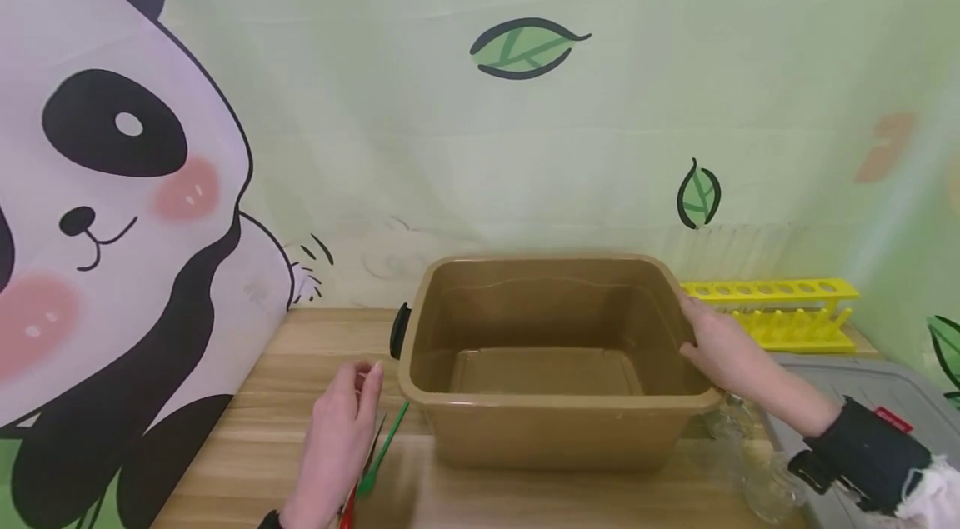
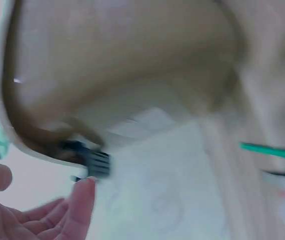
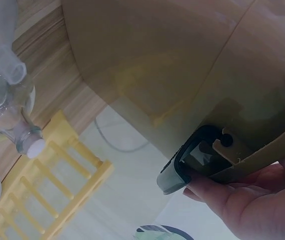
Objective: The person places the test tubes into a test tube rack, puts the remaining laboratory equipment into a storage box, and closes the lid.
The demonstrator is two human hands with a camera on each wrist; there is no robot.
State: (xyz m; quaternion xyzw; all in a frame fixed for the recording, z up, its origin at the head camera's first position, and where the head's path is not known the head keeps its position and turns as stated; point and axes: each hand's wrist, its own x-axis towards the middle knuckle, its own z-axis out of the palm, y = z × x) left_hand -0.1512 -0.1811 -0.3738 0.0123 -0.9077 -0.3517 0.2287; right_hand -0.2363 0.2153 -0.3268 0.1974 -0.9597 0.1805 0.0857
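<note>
A brown plastic storage bin [image 1: 555, 437] stands upright on the wooden table, its open top showing a bare inside. My right hand [image 1: 723, 346] grips the bin's right rim, thumb over the inner side. In the right wrist view its fingers are under the rim beside a black latch [image 3: 168, 180]. My left hand [image 1: 341, 429] is off the bin's front left corner with loosely bent fingers and holds nothing. The left latch [image 1: 401, 331] sticks out from the bin's left side, and in the left wrist view the fingers appear close to it.
Behind the right arm stands a yellow test tube rack [image 1: 802, 329] with clear tubes. A grey lid [image 1: 810, 379] lies at the right, with clear glass flasks [image 1: 772, 487] beside it. A green utensil [image 1: 384, 450] and a red-handled tool [image 1: 347, 511] lie near the left hand.
</note>
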